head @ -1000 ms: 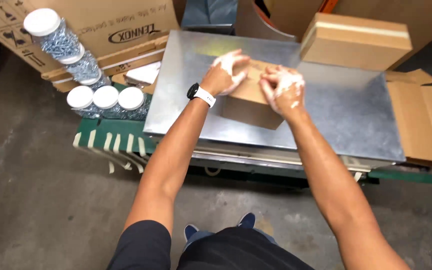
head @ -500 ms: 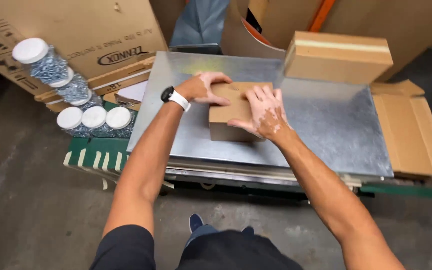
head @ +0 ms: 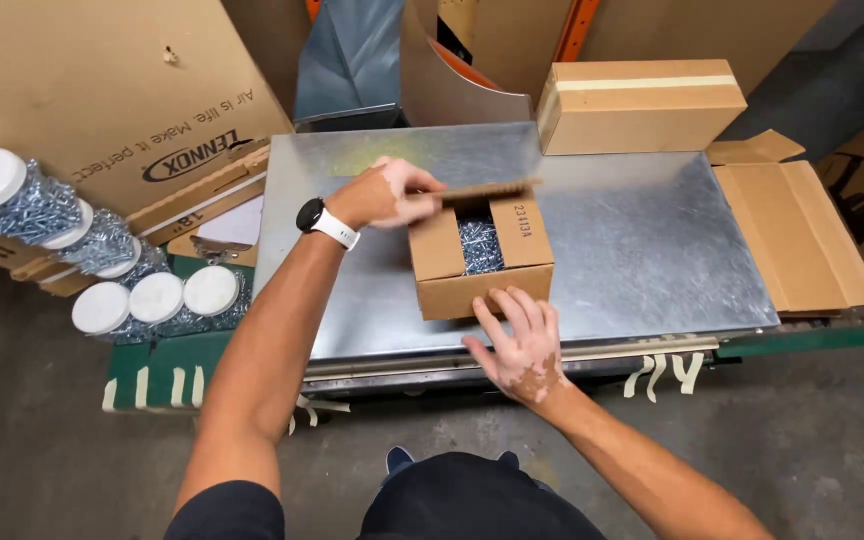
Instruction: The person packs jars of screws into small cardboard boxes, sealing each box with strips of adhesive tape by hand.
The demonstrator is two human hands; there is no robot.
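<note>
A small brown cardboard box (head: 479, 283) stands on a sheet-metal table (head: 632, 250). Its top flaps are partly apart and shiny metal screws (head: 479, 247) show inside. My left hand (head: 384, 195), with a black-and-white watch on the wrist, pinches the far flap (head: 482, 189) and holds it raised edge-on. My right hand (head: 520, 338) rests with spread fingers against the box's near wall at the table's front edge and holds nothing.
A closed taped carton (head: 640, 106) sits at the table's back right. An opened flat carton (head: 797, 235) lies off the right edge. Clear jars of screws with white lids (head: 157, 297) are stacked at the left, beside large cardboard boxes (head: 102, 90).
Both hands pressed on the closed box top before. Now my left hand has lifted the far flap, the screws are exposed, and my right hand has dropped to the box's near side.
</note>
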